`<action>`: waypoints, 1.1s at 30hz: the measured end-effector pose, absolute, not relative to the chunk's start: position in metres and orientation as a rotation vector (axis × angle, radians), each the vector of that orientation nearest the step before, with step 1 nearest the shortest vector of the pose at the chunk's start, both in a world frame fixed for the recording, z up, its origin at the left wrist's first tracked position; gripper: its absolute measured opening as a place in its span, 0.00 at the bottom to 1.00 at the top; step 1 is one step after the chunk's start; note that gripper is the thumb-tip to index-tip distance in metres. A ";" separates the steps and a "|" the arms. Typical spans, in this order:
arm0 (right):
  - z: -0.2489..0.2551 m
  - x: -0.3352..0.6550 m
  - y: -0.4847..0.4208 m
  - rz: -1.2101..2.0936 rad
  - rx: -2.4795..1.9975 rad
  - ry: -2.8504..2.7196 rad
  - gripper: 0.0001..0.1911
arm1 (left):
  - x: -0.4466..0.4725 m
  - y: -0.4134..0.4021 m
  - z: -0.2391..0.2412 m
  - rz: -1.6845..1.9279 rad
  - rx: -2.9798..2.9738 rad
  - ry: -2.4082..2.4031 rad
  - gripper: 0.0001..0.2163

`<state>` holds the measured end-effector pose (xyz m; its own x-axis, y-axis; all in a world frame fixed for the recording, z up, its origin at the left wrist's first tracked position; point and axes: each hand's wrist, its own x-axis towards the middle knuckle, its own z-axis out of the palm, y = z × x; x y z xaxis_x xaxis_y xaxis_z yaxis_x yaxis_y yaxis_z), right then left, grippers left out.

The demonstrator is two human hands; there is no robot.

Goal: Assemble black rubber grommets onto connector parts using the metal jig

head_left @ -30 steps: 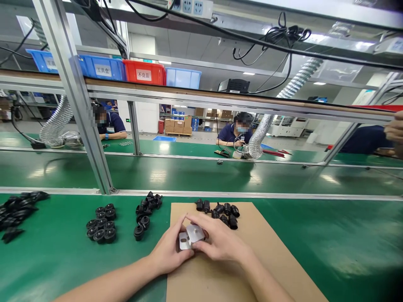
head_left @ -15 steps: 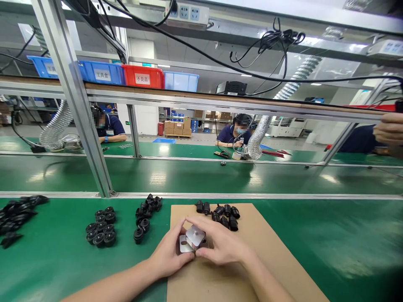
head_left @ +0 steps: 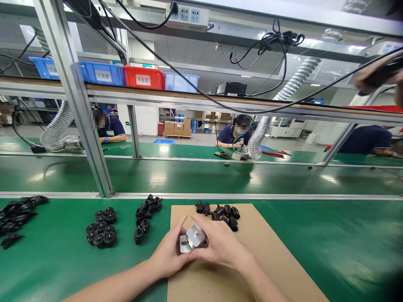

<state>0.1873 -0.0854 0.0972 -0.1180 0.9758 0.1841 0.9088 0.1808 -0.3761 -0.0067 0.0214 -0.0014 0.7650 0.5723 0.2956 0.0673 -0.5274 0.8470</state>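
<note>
A silver metal bracket assembly [head_left: 195, 236] is between my hands over the brown cardboard sheet [head_left: 217, 277]. Its upper square plate, with a small stud on top, tilts over a flat slotted base plate [head_left: 185, 244]. My left hand [head_left: 170, 251] grips it from the left, with the thumb along the near edge. From the right, my right hand [head_left: 220, 245] closes on the upper plate and base, fingers curved round the far side. The underside is hidden by my fingers. Just beyond my right hand lie several black plastic fittings [head_left: 227, 210] on the cardboard.
Black round caps [head_left: 100, 226], black fittings [head_left: 147, 212] and a heap of black parts [head_left: 19, 216] lie on the green bench at left. An aluminium post [head_left: 78, 113] rises beyond. Another person's hand [head_left: 382, 75] holds a dark object at upper right.
The bracket's upper plate has tilted slightly, and my right thumb has shifted left along the near edge. The other person's hand at right has risen, and the overhead cable now sags lower.
</note>
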 end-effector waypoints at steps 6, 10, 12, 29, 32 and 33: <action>0.094 0.179 -0.082 0.188 -1.781 -2.032 0.41 | -0.007 0.019 0.002 0.687 2.062 0.429 0.48; 0.100 0.188 -0.088 0.250 -1.712 -2.085 0.43 | -0.007 0.022 0.001 0.658 2.031 0.430 0.50; 0.102 0.193 -0.091 0.316 -1.618 -2.115 0.42 | -0.006 0.024 0.001 0.636 2.007 0.409 0.52; 0.093 0.186 -0.086 0.424 -1.520 -2.024 0.32 | -0.005 0.036 0.006 0.590 1.966 0.327 0.54; 0.076 0.162 -0.081 0.262 -1.750 -1.835 0.24 | -0.005 0.028 0.006 0.664 2.034 0.481 0.52; 0.072 0.154 -0.080 0.209 -1.819 -1.774 0.22 | -0.006 0.026 0.006 0.697 2.047 0.519 0.51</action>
